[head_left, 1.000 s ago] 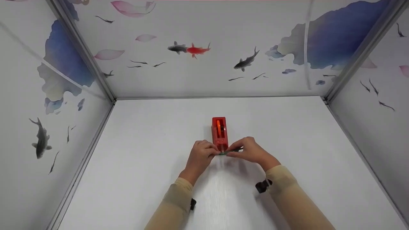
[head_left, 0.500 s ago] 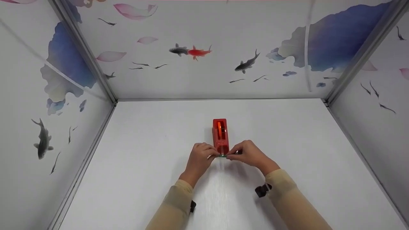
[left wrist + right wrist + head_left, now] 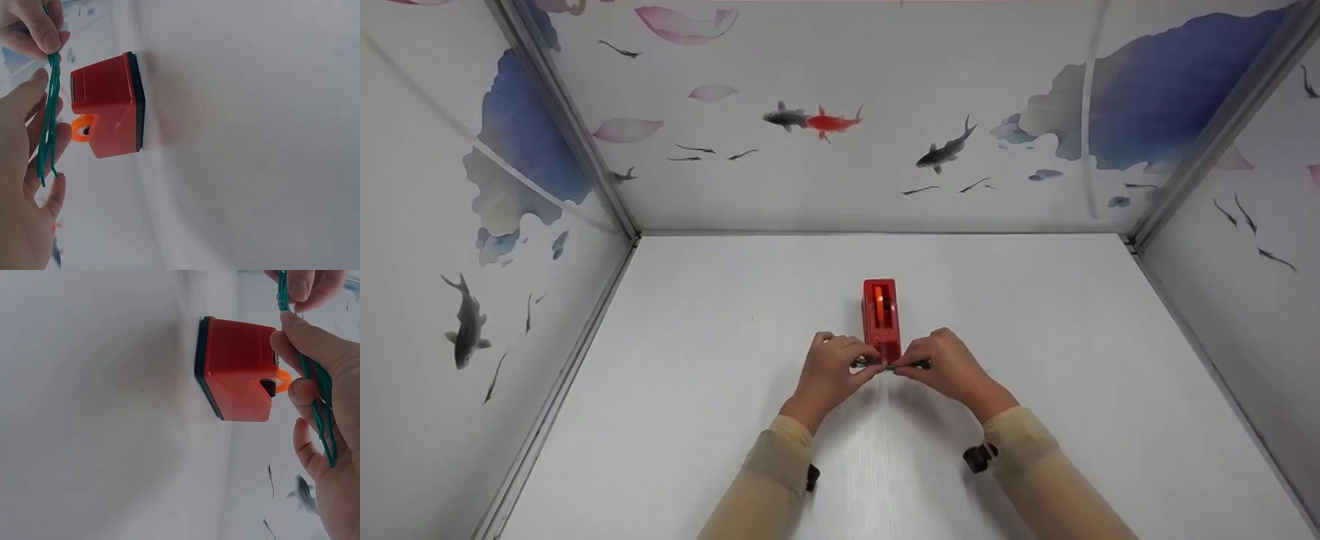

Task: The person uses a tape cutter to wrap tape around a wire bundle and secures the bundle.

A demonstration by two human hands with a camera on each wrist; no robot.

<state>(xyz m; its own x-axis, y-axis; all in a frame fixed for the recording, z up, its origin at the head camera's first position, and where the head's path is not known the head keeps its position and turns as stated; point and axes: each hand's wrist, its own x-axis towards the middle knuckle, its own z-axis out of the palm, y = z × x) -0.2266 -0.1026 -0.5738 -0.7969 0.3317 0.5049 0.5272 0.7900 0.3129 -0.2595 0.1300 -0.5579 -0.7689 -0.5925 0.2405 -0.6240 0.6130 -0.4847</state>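
Between both hands runs a bundle of thin green wires (image 3: 50, 118), held crosswise in front of a red tape dispenser (image 3: 881, 335). My left hand (image 3: 831, 366) holds one end; in the left wrist view the wires lie across its fingers, thumb tip beside them. With thumb and forefinger, my right hand (image 3: 951, 367) pinches the bundle near its middle, and the other end trails over that palm in the right wrist view. The dispenser carries an orange-cored tape roll (image 3: 879, 306) and a toothed cutting edge (image 3: 276, 357), close to the fingertips.
The dispenser stands on a white tabletop (image 3: 720, 330). White panels (image 3: 840, 187) printed with fish and petals enclose the table at the back and both sides. Black wrist cameras (image 3: 980, 456) sit under the sleeves.
The left fingers have spread, so the green wires now show between thumb and forefinger. More of the bundle's right end shows too. Both hands stay in front of the dispenser.
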